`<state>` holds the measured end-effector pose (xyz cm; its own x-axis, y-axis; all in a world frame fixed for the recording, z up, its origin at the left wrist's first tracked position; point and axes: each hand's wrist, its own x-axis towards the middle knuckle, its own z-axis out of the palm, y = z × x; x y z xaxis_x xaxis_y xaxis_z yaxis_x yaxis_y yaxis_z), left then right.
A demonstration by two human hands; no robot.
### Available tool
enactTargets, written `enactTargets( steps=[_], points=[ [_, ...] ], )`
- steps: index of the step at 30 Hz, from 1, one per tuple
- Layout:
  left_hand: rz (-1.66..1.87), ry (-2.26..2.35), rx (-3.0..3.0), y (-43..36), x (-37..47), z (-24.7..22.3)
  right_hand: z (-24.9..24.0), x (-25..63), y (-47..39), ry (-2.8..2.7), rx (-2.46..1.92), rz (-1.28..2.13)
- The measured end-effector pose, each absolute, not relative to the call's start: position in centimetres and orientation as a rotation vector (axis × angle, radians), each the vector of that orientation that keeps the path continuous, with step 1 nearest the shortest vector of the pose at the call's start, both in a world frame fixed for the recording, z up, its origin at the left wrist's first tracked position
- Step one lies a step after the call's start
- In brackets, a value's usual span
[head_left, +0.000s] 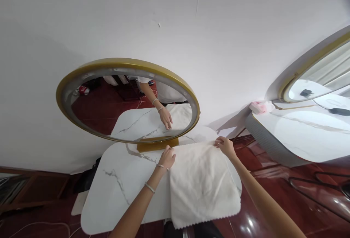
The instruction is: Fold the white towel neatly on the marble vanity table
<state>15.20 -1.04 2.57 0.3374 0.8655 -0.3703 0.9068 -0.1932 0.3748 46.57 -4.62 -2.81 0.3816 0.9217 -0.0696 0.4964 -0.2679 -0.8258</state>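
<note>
A white cloth [202,183] with a scalloped edge lies spread over the right part of the marble-patterned table [115,179], its near edge reaching past the table's front. At the cloth's far left corner, my left hand [167,157] has its fingers closed on the fabric. My right hand [224,146] pinches the far right corner. Behind the cloth and to the left stands an oval gold-framed mirror [128,103] on a gold base [157,145]. One of my hands and part of the cloth are reflected in it.
On the right is a second white table [308,136] with a pink and white packet [261,107] and another gold-framed mirror [322,74]. A pale wall rises behind both tables. Dark metal chair legs [311,187] stand on the red floor at right.
</note>
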Motion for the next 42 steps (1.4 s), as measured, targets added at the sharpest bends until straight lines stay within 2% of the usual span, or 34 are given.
enactTargets(
  steps=[6, 10, 13, 18, 29, 38, 42],
  points=[
    [-0.003, 1.594, 2.183, -3.7, 16.9, -1.2, -5.8, 45.6, -3.1, -1.232, -1.835, 0.559],
    [0.242, 1.575, 2.481, -5.3, 18.4, -5.6, -7.9, 42.3, -5.0, -1.601, -1.768, 0.299],
    [0.353, 1.710, 2.496, -3.8, 19.7, -7.5, -9.1, 40.0, -5.2, -1.882, -1.865, 0.115],
    [0.320, 1.888, 2.361, 0.3, 22.1, -7.1, -10.2, 38.6, -2.4, -1.969, -2.178, 0.027],
    [0.118, 1.965, 2.141, 6.9, 24.5, -5.9, -8.7, 39.8, 5.0, -2.026, -2.181, 0.095],
    [0.400, 2.024, 2.272, -0.3, 23.8, -7.3, -11.2, 40.4, -4.4, -1.919, -1.992, -0.107],
    [0.378, 1.658, 2.469, -0.2, 24.5, -8.1, -11.8, 42.4, -4.8, -1.790, -2.092, -0.121]
  ],
)
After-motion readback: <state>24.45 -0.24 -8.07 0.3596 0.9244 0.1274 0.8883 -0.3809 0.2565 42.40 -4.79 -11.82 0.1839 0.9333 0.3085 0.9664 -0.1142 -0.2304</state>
